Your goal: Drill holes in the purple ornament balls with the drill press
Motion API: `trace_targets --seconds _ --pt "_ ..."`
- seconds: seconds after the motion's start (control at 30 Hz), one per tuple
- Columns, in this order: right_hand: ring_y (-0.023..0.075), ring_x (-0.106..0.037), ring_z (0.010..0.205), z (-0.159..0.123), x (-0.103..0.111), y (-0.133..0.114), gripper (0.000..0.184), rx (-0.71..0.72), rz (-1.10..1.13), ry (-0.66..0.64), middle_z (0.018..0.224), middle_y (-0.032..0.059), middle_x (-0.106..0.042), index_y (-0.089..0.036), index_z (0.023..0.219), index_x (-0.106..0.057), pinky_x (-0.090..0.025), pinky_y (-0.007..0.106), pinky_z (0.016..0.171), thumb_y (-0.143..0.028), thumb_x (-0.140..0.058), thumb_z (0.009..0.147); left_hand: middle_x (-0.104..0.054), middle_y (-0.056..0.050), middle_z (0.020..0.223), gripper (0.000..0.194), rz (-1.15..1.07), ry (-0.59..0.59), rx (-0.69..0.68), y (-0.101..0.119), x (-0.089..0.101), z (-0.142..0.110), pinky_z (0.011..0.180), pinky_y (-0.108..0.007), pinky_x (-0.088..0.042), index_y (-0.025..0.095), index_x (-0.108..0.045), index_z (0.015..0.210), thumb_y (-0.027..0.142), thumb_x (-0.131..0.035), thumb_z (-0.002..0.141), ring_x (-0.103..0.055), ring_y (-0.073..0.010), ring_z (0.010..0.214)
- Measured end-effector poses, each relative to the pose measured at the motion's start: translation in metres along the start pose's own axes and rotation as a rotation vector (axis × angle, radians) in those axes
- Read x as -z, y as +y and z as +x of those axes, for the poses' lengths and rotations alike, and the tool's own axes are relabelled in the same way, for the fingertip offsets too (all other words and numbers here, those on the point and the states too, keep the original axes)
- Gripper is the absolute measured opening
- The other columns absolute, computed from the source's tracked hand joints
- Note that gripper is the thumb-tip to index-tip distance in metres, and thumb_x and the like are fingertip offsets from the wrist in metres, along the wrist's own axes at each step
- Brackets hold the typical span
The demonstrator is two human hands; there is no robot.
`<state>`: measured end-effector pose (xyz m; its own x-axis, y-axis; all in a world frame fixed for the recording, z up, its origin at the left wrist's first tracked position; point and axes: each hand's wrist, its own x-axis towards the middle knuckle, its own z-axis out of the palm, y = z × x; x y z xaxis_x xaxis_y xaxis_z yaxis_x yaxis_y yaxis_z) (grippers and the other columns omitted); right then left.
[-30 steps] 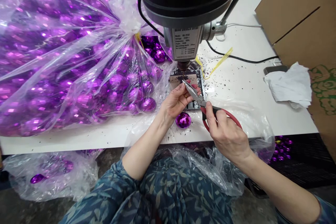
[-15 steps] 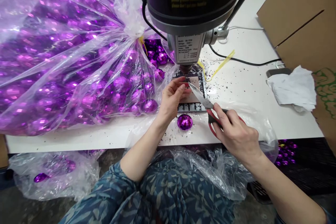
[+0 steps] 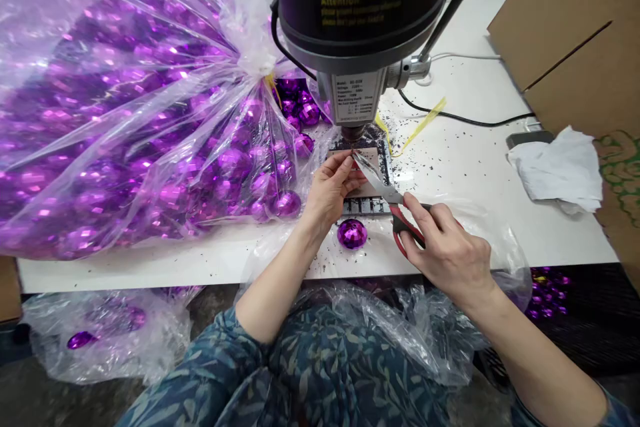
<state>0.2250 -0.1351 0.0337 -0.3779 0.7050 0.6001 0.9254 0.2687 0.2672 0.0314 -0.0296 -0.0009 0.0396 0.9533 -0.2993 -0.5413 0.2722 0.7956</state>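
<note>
My right hand (image 3: pixel 453 253) grips a pair of scissors (image 3: pixel 384 188) by its red and black handles. The blades point up and left, their tips at the fingertips of my left hand (image 3: pixel 330 190). Thumb and forefinger of that hand are pinched together, on something too small to name. Both hands are over a flat board (image 3: pixel 369 159) on the metal base of a drill press (image 3: pixel 356 97), just below its chuck. Close in front of the base lies a faceted purple ball or dome (image 3: pixel 352 234), touched by neither hand.
A large tied clear bag (image 3: pixel 150 127) of purple faceted balls covers the table's left. Dark shavings and a yellow strip (image 3: pixel 424 123) lie right of the press. Further right are a white cloth (image 3: pixel 557 170) and cardboard box (image 3: pixel 565 20). Clear plastic (image 3: pixel 400 320) hangs over the front edge.
The scissors' tips have shifted slightly left and up, to my left fingertips. My left hand stays pinched in nearly the same place. The purple piece has not moved.
</note>
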Motion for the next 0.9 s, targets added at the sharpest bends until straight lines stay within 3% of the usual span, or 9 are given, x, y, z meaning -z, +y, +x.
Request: trace_targets --seconds 0.23,0.9 --pt "0.0058 -0.057 0.062 0.0004 0.0038 -0.0017 0.040 0.023 -0.013 -0.025 0.082 -0.0036 -0.070 -0.020 0.126 -0.075 -0.033 0.026 0.050 -0.034 -0.071 0.088 -0.079 0.002 0.088 0.014 -0.036 -0.038 -0.022 -0.0027 0.0018 0.0005 0.077 -0.026 -0.061 0.023 -0.074 0.101 0.025 -0.084 0.091 -0.073 -0.0098 0.072" --pt "0.0063 -0.053 0.061 0.0022 0.0051 -0.0058 0.044 0.020 -0.051 -0.032 0.081 -0.0022 -0.070 -0.019 0.129 -0.074 -0.031 0.026 0.050 -0.034 -0.073 0.088 -0.080 0.002 0.092 0.016 0.010 -0.047 -0.038 -0.0050 0.0038 0.0024 0.083 -0.028 -0.064 0.024 -0.074 0.104 0.030 -0.083 0.092 -0.075 -0.0111 0.077"
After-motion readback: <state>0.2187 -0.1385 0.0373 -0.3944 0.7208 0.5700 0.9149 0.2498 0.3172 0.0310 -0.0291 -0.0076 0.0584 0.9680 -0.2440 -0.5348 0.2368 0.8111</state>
